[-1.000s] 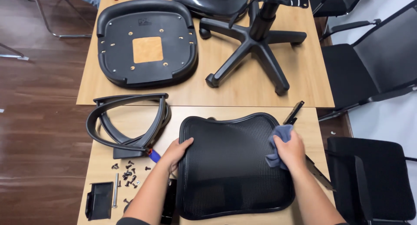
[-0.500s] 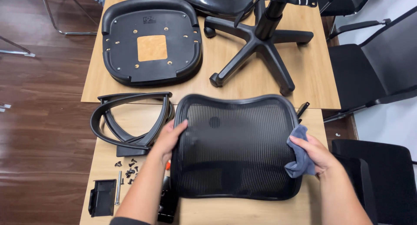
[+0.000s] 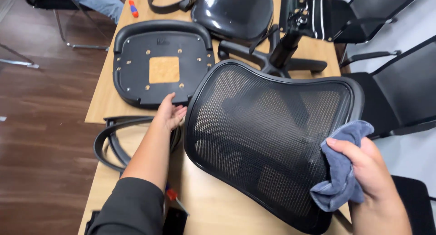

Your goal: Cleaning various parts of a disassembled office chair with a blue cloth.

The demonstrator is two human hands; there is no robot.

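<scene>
Black mesh chair backrest (image 3: 268,135) stands tilted up off the wooden worktop (image 3: 213,208), its lower edge near the person; the left hand (image 3: 170,112) grips its left rim, the right hand (image 3: 363,171) pinches a grey cloth (image 3: 340,180) against its right edge; wiping looks under way, assembly not begun; seat pan (image 3: 163,62), five-star base (image 3: 281,58) and armrest loops (image 3: 118,139) lie apart, unjoined.
</scene>
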